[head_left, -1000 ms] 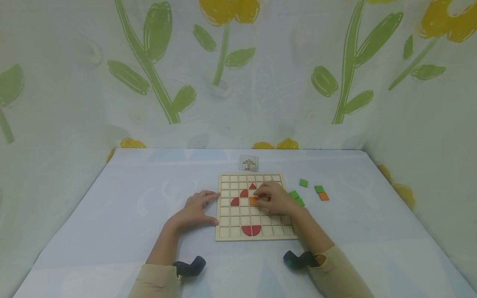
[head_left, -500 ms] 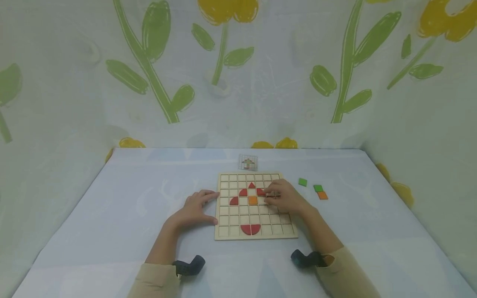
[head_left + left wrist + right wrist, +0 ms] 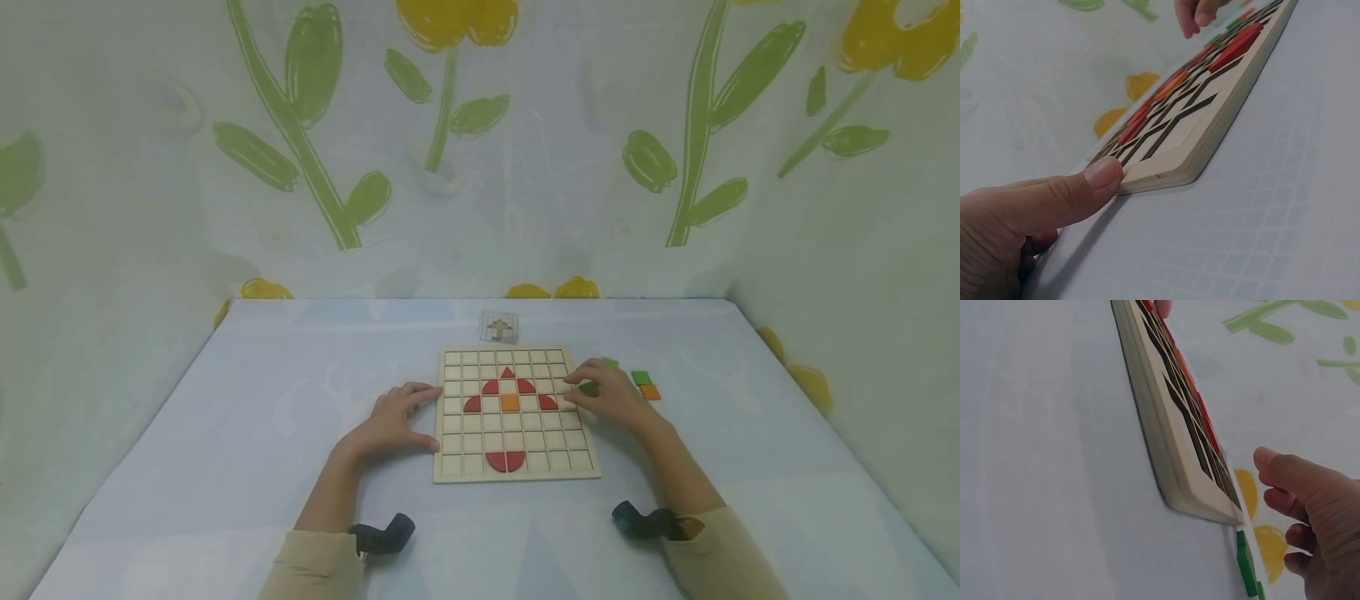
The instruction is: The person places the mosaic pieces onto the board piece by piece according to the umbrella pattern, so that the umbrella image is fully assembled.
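Observation:
A wooden grid board (image 3: 472, 465) lies in the middle of the table. Set in its squares are a red triangle (image 3: 507, 373), an orange square tile (image 3: 510, 403) and several red quarter-round pieces (image 3: 496, 462). My left hand (image 3: 390, 425) touches the board's left edge with spread thumb and fingers; the left wrist view shows the thumb (image 3: 1100, 175) at the corner. Past the right edge hovers my right hand (image 3: 617, 398), thumb and forefinger apart, holding nothing that I can see. Beneath it is a green square tile (image 3: 589, 389), partly hidden.
Farther right lie a green tile (image 3: 641, 377) and an orange tile (image 3: 650, 392), touching. Another green tile (image 3: 611, 362) shows behind the right hand. A small pattern card (image 3: 498, 327) lies beyond the board. Flowered cloth walls (image 3: 555, 208) enclose the table.
My right hand has moved right, from over the orange square tile to beyond the board's edge, uncovering the red pieces on the board's right side. The left hand has stayed put.

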The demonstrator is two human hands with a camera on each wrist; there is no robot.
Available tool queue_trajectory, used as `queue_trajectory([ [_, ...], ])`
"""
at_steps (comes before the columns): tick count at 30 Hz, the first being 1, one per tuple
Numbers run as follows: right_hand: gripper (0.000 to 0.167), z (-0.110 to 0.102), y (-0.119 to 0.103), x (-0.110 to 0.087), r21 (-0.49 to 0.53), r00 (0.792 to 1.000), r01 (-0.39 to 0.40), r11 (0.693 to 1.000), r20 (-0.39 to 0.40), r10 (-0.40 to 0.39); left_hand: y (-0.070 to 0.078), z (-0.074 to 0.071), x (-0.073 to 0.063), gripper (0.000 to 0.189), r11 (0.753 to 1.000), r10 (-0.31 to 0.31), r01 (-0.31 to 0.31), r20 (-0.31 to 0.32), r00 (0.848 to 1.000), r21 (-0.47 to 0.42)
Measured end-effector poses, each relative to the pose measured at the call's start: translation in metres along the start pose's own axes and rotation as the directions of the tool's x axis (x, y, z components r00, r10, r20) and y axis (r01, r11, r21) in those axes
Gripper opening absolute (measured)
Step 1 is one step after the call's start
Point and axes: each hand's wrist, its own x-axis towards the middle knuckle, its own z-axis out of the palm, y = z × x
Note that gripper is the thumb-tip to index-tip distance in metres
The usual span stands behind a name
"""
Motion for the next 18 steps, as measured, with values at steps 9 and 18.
queue_trajectory([
  [9, 0.02, -0.016, 0.013, -0.013, -0.005, 0.998, -0.006, 1.0, -0.07, 0.005, 0.002, 0.001, 0.0, 0.085, 1.0, -0.007, 0.007, -0.001, 1.0, -0.017],
  [18, 0.02, -0.03, 0.029, -0.027, -0.068, 0.993, -0.024, 0.997, -0.12, 0.016, 0.002, 0.001, 0.0, 0.086, 1.0, -0.002, 0.002, 0.001, 1.0, -0.013],
])
